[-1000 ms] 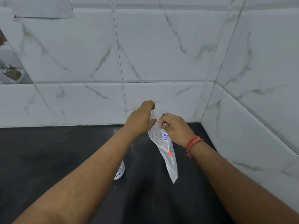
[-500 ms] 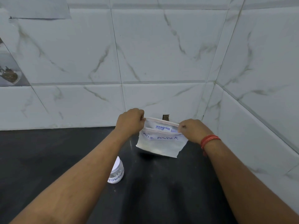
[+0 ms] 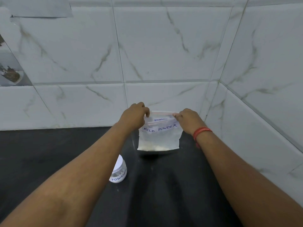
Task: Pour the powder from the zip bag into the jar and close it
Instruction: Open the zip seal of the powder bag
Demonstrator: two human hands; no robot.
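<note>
Centre of the frame, slightly right: I see a clear plastic zip bag [image 3: 158, 136] held upright in the air above a black countertop [image 3: 49, 153], not touching it. A white label on the bag reads "MILK POWDER" in handwritten capitals. A small amount of pale powder [image 3: 155, 147] lies along the bag's bottom edge. The zip strip at the top runs roughly level between the two hands, and a second pinkish strip line shows just below it; I cannot tell whether the seal is parted.

Left hand [image 3: 133, 117]: clenched on the bag's upper left corner, fingers curled over the top edge. Right hand [image 3: 188, 120]: pinching the upper right corner at the end of the zip strip. A red thread band [image 3: 201, 132] circles the right wrist.

Lower centre-left of the frame: a small clear round jar with a white lid [image 3: 119, 170] stands on the countertop, lid on, partly hidden behind the left forearm. Its label shows the letters "POWDER". The jar sits well apart from the bag, below and left of it.

Upper frame: white marble-pattern wall tiles [image 3: 164, 46] form a corner at the right.
</note>
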